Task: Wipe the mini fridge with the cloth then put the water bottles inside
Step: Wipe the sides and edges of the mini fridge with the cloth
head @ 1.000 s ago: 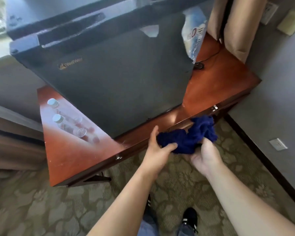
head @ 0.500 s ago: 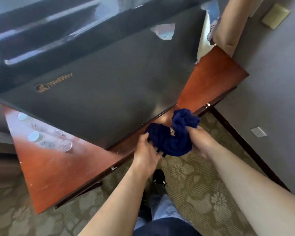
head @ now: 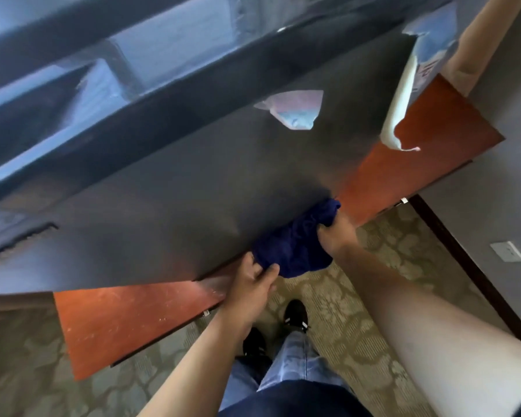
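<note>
item: both hands (head: 292, 251) gripping bunched blue cloth (head: 295, 245) at mini fridge (head: 193, 182) door's 5 o'clock corner; best spread flat, press evenly.

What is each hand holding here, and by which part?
Both hold the bunched blue cloth: the left hand pinches its lower left edge, the right hand grips its right side, against the mini fridge front.
</note>
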